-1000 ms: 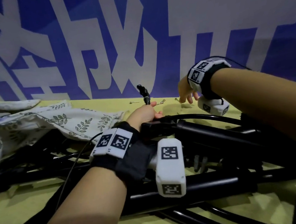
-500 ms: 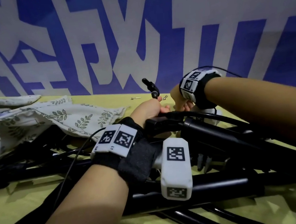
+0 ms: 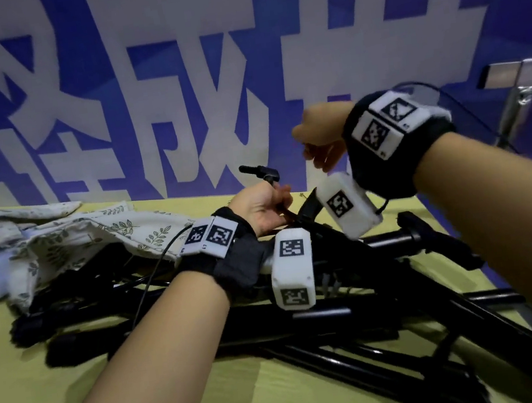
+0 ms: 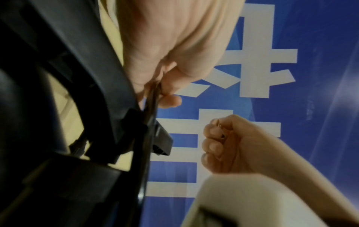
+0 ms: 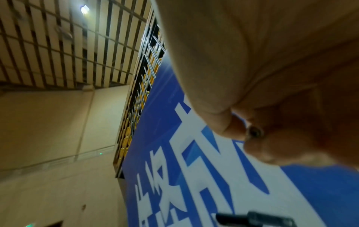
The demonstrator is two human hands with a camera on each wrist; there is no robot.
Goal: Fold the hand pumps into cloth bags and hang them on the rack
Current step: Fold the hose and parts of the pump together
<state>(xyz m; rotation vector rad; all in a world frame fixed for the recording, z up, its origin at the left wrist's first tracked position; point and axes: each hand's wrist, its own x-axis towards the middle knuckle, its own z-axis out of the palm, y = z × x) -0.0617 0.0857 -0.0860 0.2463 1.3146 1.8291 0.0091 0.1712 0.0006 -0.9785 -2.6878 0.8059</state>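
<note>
Several black hand pumps [image 3: 338,296] lie piled on the yellow table [image 3: 284,402]. My left hand [image 3: 276,201] grips the thin black hose [image 4: 153,98] of the top pump, just below its angled nozzle head [image 3: 259,172], which sticks up above the fist. My right hand [image 3: 314,156] hovers above and to the right of it, off the table, fingers curled. It pinches a small metal fitting [image 5: 254,132] between thumb and forefinger, and that fitting [image 4: 221,132] also shows in the left wrist view. Leaf-print cloth bags [image 3: 59,235] lie crumpled at the left, partly over the pumps.
A blue banner with large white characters [image 3: 209,90] stands right behind the table. A metal rack post and bar [image 3: 518,83] show at the far right. Bare tabletop lies at the front left.
My right hand has lifted from the tabletop near the wall, now up in the air with a small fitting pinched. The left hand keeps its hold on the hose.
</note>
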